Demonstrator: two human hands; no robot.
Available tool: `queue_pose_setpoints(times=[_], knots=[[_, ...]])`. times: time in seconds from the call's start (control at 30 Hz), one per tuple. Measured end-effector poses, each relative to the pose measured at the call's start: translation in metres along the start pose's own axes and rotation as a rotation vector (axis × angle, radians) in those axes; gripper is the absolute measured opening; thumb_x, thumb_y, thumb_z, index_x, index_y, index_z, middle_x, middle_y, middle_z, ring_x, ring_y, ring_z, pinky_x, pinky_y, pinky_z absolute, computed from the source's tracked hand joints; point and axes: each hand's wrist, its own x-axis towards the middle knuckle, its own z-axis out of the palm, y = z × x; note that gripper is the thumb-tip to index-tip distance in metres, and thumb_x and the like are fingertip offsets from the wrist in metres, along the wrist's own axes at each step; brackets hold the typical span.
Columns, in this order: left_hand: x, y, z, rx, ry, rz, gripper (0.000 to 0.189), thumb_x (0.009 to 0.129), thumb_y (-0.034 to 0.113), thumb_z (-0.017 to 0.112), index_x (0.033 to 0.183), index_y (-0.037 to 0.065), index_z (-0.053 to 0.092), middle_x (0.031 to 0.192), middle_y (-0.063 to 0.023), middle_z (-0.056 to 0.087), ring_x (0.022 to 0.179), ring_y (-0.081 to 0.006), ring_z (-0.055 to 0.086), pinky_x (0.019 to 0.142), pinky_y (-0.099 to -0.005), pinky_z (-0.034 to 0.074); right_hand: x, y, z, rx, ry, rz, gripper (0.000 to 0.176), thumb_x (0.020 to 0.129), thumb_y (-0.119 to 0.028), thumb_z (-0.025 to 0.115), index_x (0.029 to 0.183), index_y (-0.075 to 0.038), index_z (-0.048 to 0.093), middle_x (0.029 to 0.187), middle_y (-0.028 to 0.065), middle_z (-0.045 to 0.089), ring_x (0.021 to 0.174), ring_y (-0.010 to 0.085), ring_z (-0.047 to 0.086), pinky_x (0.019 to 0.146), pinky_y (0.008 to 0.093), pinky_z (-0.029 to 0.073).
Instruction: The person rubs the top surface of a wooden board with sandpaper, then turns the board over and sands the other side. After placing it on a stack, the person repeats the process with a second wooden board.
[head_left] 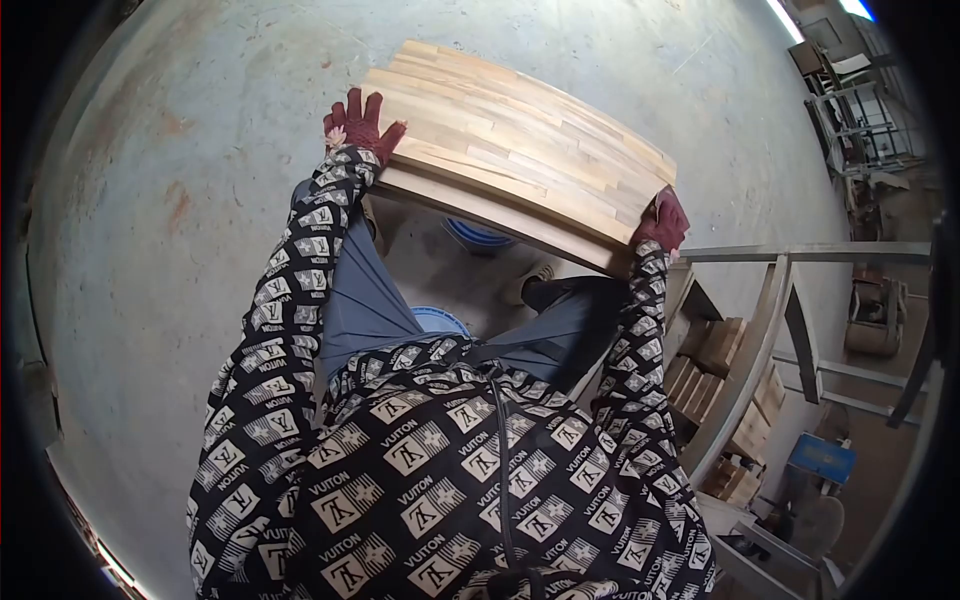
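Grip splayed at left hand point(364, 127), curled at right hand point(662, 219), both touching wooden panel point(520, 130) edges, floor point(220, 120) beyond

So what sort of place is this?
Probably a woodworking shop: there's a laminated wood board at the person's hands, pieces of wood stacked by a metal frame, and a bare, stained floor that looks like concrete.

Gloved in dark red, the left hand point(362, 127) and right hand point(663, 220) touch opposite ends of a wooden panel point(520, 140)
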Motion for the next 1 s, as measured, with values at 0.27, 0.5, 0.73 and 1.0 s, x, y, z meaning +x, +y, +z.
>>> queue_pose_setpoints(times=[0.27,0.5,0.73,1.0], knots=[[0.000,-0.003,0.009,0.030,0.028,0.012,0.078,0.090,0.065,0.051,0.148,0.013,0.043,0.154,-0.0193,0.035,0.125,-0.0397,0.045,0.107,-0.0522,0.035,-0.033,-0.276,0.048,0.105,-0.018,-0.511,0.054,0.081,-0.037,0.063,0.121,0.000,0.062,0.119,0.0224,0.060,0.113,0.0429,0.053,0.098,0.0588,0.039],[0.003,-0.008,0.016,0.019,-0.012,-0.002,0.080,0.089,0.066,0.051,0.150,0.014,0.041,0.155,-0.0193,0.033,0.129,-0.0418,0.043,0.109,-0.0525,0.034,-0.029,-0.238,0.083,0.180,0.016,-0.647,0.047,0.083,-0.029,0.066,0.127,-0.013,0.061,0.129,0.0119,0.062,0.125,0.0349,0.053,0.102,0.0506,0.040],[0.002,-0.002,0.011,0.027,-0.012,-0.016,0.079,0.089,0.064,0.053,0.150,0.015,0.042,0.156,-0.0198,0.034,0.129,-0.0425,0.043,0.111,-0.0507,0.032,0.012,0.007,0.004,-0.031,0.052,-0.166,0.050,0.081,-0.032,0.066,0.124,-0.007,0.062,0.123,0.0168,0.061,0.117,0.0384,0.053,0.097,0.0541,0.041],[0.005,-0.009,0.018,-0.039,0.015,-0.004,0.079,0.086,0.066,0.055,0.145,0.016,0.045,0.152,-0.0170,0.034,0.128,-0.0395,0.040,0.108,-0.0532,0.030,-0.028,-0.190,0.094,0.164,0.210,-0.493,0.055,0.074,-0.032,0.068,0.119,-0.002,0.062,0.117,0.0204,0.060,0.109,0.0409,0.054,0.089,0.0581,0.043]])
